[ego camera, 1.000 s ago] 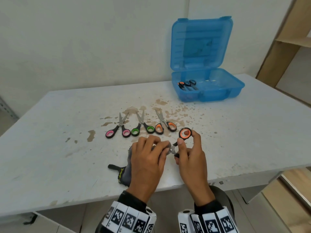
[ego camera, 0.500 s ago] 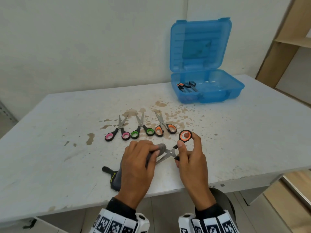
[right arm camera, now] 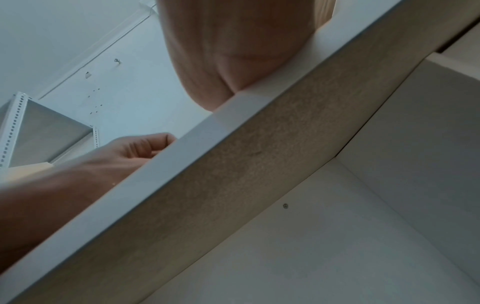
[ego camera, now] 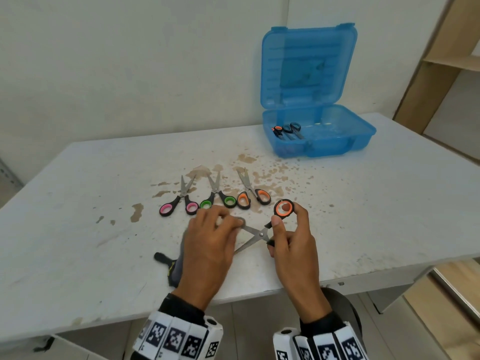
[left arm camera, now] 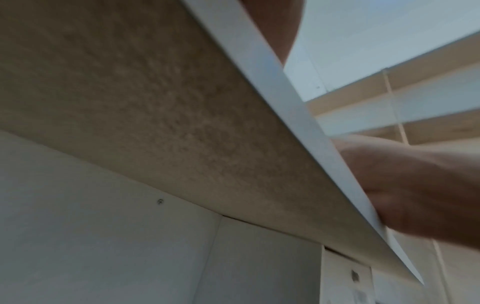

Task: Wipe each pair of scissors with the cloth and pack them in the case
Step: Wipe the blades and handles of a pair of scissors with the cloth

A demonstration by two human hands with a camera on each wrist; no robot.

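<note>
Right hand (ego camera: 293,245) pinching the open orange-handled steel scissors (ego camera: 259,233) by the loops, low over the white stained tabletop (ego camera: 363,216) near its front edge. Left hand (ego camera: 210,245) curled round the dark grey cloth (ego camera: 179,266), apparently clamped on one blade, though fingers hide the contact. Blades splayed in an X, tips pointing left toward the cloth, long axis running left-right. Risks: bare edge nicking a finger on a slip; handles twisting loose from the light pinch.
</note>
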